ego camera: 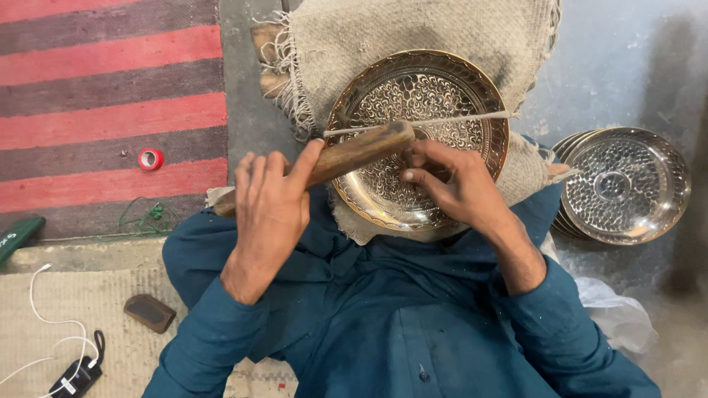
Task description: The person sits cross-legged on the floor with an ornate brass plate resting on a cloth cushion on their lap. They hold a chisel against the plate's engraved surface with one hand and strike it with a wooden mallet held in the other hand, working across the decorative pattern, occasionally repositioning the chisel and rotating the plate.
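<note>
A round brass plate [383, 96] with dense engraved patterns lies on a piece of burlap cloth [354, 37] over my lap. My left hand [269, 210] grips a wooden stick-like tool [354, 151] that slants across the plate's lower left. A thin pale cord or rod [457, 118] runs from the tool's end across the plate to the right. My right hand [450, 180] rests on the plate's centre, fingers pinched around something small that I cannot make out.
A stack of silvery embossed plates [627, 184] sits at the right on the grey floor. A red-and-grey striped rug [110, 88] with a red tape roll [150, 158] lies left. A dark block [150, 312], white cable [44, 317] and charger [77, 377] lie lower left.
</note>
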Demonstrator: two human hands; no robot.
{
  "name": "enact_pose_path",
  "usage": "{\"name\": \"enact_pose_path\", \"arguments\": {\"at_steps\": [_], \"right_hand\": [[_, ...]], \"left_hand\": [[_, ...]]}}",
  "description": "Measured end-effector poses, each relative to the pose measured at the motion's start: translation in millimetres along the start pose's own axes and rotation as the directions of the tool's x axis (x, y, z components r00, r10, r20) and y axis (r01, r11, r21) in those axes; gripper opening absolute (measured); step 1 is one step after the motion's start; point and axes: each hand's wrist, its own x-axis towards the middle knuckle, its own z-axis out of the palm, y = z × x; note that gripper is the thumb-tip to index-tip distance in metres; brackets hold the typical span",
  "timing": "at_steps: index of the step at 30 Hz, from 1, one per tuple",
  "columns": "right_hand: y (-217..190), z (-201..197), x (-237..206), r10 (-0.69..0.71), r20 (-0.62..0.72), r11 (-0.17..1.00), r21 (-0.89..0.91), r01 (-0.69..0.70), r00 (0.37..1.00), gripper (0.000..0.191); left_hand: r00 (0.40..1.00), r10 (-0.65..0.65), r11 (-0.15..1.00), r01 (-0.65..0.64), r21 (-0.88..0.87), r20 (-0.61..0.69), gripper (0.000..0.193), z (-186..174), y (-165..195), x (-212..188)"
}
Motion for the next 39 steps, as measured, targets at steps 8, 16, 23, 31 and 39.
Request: {"name": "enact_pose_path", "arguments": {"at_steps": [8,16,23,31,39], "right_hand": [[0,-1,1,-0.027,0.008,1.000,-0.011,0.027,1.000,0.031],[1,0,-7,0.182,0.030,0.943,0.279,-0.183,0.983,0.027],[5,7,-21,0.144,-0.072,0.965,0.230,-0.124,0.987,0.038],[6,8,-21,0.152,-0.099,0.980,0.140,-0.138,0.983,0.032],[5,8,-22,0.166,-0.089,0.980,0.129,-0.154,0.982,0.027]], "left_hand": [[0.998,0.035,0.995,-0.029,0.100,-0.053,0.070,-4,0,1],[0.986,-0.115,0.986,0.128,-0.107,0.118,0.074,-4,-6,-5],[0.971,-0.150,0.890,0.214,-0.403,0.185,0.070,-1,-1,-5],[0.966,-0.037,0.951,0.113,-0.288,0.258,0.074,-11,3,8],[0.970,0.054,0.996,-0.070,0.059,0.235,0.077,-20,0,19]]}}
